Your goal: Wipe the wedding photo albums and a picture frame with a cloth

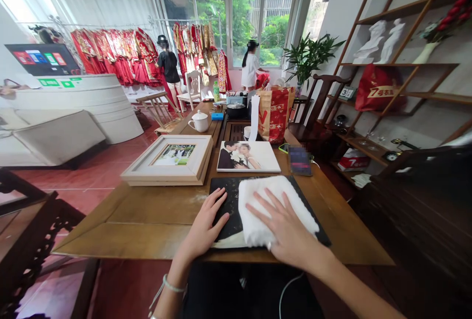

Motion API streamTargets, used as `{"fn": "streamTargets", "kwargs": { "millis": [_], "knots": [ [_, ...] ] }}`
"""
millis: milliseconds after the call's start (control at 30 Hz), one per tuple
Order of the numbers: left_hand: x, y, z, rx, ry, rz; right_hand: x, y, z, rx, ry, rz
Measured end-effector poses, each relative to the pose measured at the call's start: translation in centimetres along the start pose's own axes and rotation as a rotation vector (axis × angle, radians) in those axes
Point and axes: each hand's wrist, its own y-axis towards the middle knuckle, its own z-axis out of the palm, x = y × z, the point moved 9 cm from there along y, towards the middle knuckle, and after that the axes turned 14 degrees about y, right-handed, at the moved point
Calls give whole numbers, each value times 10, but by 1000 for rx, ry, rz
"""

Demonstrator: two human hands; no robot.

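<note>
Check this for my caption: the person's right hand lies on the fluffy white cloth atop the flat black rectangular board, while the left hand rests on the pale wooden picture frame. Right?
Not quite: in the head view, the left hand touches the black board, not the wooden frame, which lies apart. The right hand is on the white cloth.

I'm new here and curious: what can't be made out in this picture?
Head view: part of the black panel, covered by the white cloth.
Head view: palm of the right hand, turned down onto the cloth.
Head view: screen of the dark phone, blurred.
Head view: rest of the right forearm, cut off by the bottom edge.
</note>
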Motion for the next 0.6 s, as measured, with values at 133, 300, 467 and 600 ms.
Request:
{"fn": "streamTargets", "kwargs": {
  "millis": [133, 300, 467, 600],
  "knots": [
    [-1, 0, 0, 1, -6, 2, 23, -52, 26, 114, 78, -20],
    [-1, -1, -2, -5, -15, 3, 18, -47, 19, 95, 96, -10],
    [0, -1, -3, -17, -12, 3, -12, 20, -10, -22, 25, 77],
    [0, -1, -3, -9, -16, -6, -30, 66, -24, -92, -21, 166]
  ]
}}
